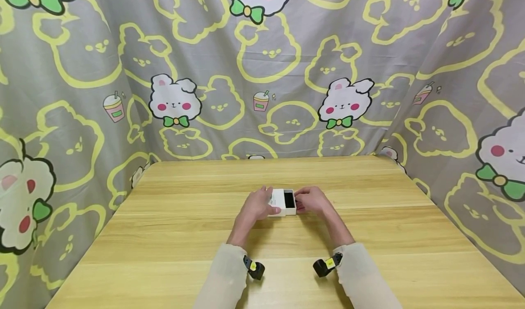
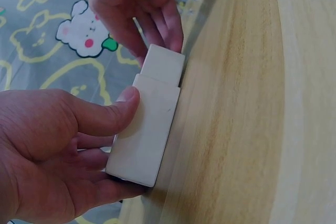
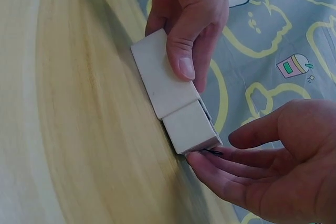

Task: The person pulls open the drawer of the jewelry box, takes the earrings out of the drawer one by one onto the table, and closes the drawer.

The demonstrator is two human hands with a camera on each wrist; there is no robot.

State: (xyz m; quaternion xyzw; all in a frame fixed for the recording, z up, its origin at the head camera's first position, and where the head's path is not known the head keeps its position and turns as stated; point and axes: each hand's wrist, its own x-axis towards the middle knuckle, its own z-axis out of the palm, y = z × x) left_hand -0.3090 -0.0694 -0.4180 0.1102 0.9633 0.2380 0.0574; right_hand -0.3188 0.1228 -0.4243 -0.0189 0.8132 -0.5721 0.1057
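Observation:
A white sliding drawer box (image 1: 279, 197) stands on the wooden table, its inner tray (image 3: 190, 128) partly out of the sleeve towards the right. Dark black lining (image 1: 289, 200) shows inside the tray. My left hand (image 1: 257, 204) holds the sleeve, its thumb along the near side and fingers around the far end. At the tray's outer end is my right hand (image 1: 312, 199), fingers bent around that end and touching it. Its thumb is near the tray's corner. A small dark tab (image 3: 213, 151) sticks out there by the fingers. The tray's contents are mostly hidden.
The wooden table (image 1: 172, 236) extends around both hands. A grey curtain (image 1: 221, 58) with yellow outlines and rabbit figures hangs behind and at both sides. A black wrist camera (image 1: 255, 270) sits at the left sleeve, another camera (image 1: 324, 267) at the right.

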